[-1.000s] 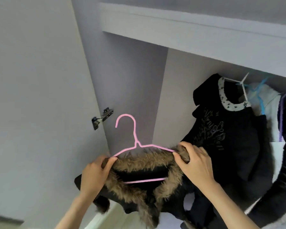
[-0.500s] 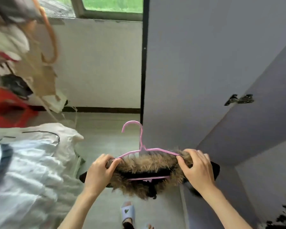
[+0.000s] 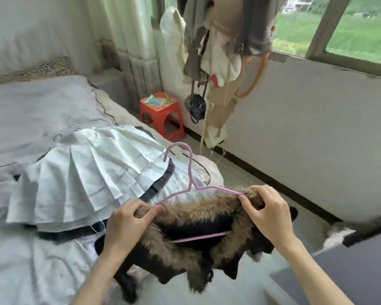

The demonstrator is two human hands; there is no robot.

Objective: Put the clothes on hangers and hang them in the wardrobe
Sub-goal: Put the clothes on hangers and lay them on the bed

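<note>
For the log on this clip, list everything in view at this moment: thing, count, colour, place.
hanger: 1, pink, held up in front, inside the coat's collar
fur-collared coat: 1, black with brown fur, on the hanger
pleated skirt: 1, white with dark band, spread on the bed
bed: 1, grey cover, left
stool: 1, red, on the floor by the curtain
hanging clothes and bags: several, beige, grey, black, by the window
window: 1, green outside, top right
left hand: 1, grips the collar's left end
right hand: 1, grips the collar's right end
</note>
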